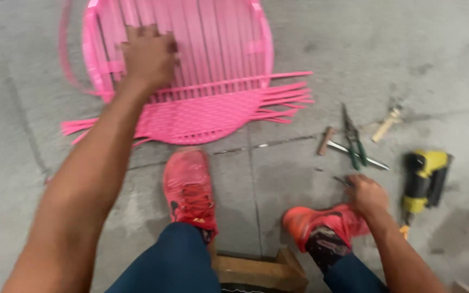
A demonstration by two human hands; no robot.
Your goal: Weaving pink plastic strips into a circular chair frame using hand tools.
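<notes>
A pink woven frame (207,92) of plastic strips lies on the concrete floor ahead of me, with loose strip ends sticking out left and right. My left hand (149,57) rests flat on its upright strips, fingers spread. My right hand (366,194) is down by my right shoe, fingers closed around a small thin metal tool (342,180) whose tip shows at the floor. My two red shoes (188,187) stand between me and the frame.
Green-handled snips (354,138), a hammer (348,151), a wooden-handled tool (386,125) and a yellow-black power tool (424,179) lie on the floor at right. A wooden stool edge (261,268) is under me.
</notes>
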